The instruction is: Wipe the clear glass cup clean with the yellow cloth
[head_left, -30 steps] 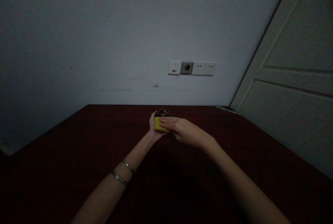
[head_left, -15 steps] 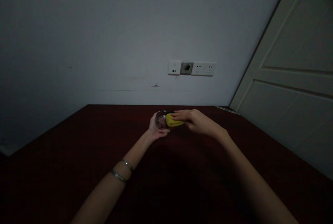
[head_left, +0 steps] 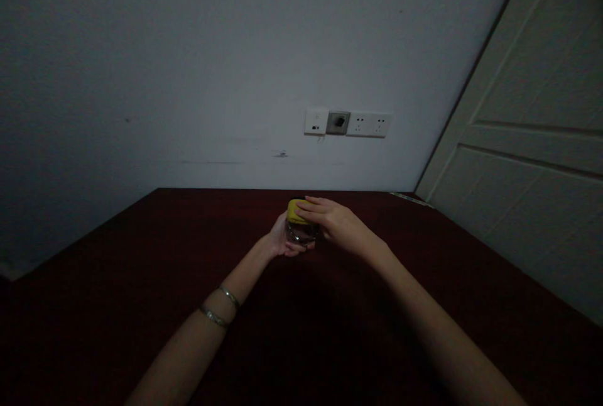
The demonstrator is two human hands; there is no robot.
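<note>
My left hand [head_left: 281, 241] is curled around a small clear glass dish [head_left: 299, 232], held just above the dark red table [head_left: 141, 280]. My right hand [head_left: 332, 222] presses a yellow cloth [head_left: 296, 209] onto the top of the glass, fingers closed over it. Both hands meet at the far middle of the table. Two thin bangles [head_left: 220, 308] circle my left wrist. The light is dim, so the glass shows only faintly.
A white wall rises behind the table, with a row of sockets and a switch [head_left: 347, 123] above the hands. A white panelled door [head_left: 532, 142] stands at the right. A thin flat strip [head_left: 407, 198] lies at the table's far right corner.
The yellow cloth has gone from the front of the glass, to its right side, to its top. The right hand moved with it; the left hand turned the glass slightly.
</note>
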